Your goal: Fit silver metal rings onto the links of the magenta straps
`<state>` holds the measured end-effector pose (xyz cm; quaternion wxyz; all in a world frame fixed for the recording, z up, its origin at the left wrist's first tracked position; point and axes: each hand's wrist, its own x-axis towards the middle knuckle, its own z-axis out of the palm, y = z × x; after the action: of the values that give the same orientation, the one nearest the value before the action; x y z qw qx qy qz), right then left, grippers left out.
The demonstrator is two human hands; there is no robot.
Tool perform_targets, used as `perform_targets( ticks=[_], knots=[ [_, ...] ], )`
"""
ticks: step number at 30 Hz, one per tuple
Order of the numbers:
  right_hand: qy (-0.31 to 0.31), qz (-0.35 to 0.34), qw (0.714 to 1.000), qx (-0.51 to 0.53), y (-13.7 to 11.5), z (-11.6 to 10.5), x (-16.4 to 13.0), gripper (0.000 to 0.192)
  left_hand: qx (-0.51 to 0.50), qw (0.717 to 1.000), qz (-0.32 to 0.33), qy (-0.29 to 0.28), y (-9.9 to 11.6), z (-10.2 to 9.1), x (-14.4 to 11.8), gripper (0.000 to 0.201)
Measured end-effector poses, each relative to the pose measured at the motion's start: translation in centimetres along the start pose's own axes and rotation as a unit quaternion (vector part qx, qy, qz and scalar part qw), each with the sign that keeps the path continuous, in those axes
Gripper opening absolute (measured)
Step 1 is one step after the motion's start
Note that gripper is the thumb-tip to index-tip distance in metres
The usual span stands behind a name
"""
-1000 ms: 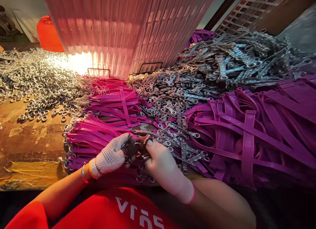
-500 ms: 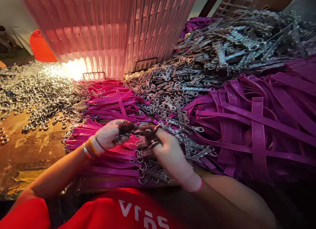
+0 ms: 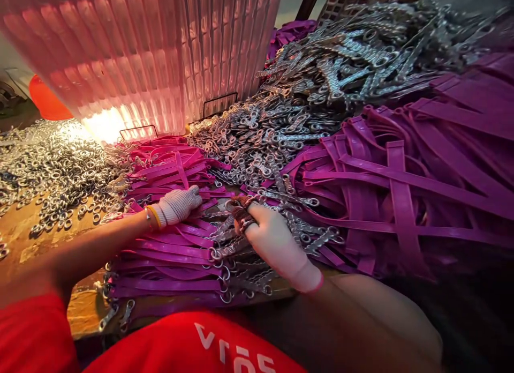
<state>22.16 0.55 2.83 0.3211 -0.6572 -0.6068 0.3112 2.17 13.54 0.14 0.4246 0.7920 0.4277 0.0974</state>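
A: Where are the hands?

B: Left hand [image 3: 176,206], gloved, fingers curled over the pink straps [image 3: 172,253], which lie in a rough row in front of the body. Can't tell whether it grips one or only rests there. Right hand [image 3: 277,250] just beside, fingers bent inward near the metal links [image 3: 261,153]. Something grey shows by its fingertips; can't tell if it's held.

A: What might go wrong?

B: Snagging, I'd say. End rings [image 3: 227,295] sit at the straps' right ends, against a tangle of links. One pull could drag several neighbours along. Knitted gloves could catch too. And two small links [image 3: 127,311] lie by the near edge of the table [image 3: 24,223]; a sleeve brush might send them off.

A: Mixing?

B: Possible. Purple straps [image 3: 401,201] spill close to the links on the right, and the colours run alike in this light.

A: What can't you make out?

B: The left fingertips, turned away. The right palm, hidden. Glare washes out the foot of the ribbed panel [image 3: 132,57]; the purple heap runs out of sight at right. Lower right, just dark.
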Motion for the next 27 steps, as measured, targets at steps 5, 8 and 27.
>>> perform_targets(
  ticks=[5, 8, 27],
  knots=[
    [-0.038, -0.081, 0.981, -0.170, -1.5, 0.6, -0.4, 0.039, -0.131, 0.989, -0.062, 0.013, 2.0, -1.4, -3.1, 0.014],
    [-0.081, -0.081, 0.961, -0.252, -3.0, 1.1, -0.7, 0.033, -0.279, 0.954, -0.114, 0.003, 3.5, -0.7, -5.7, 0.023],
    [-0.120, -0.061, 0.928, -0.347, -5.4, 1.6, -2.2, 0.031, -0.268, 0.959, -0.084, 0.030, 4.9, 3.7, -9.9, 0.028]
  ],
)
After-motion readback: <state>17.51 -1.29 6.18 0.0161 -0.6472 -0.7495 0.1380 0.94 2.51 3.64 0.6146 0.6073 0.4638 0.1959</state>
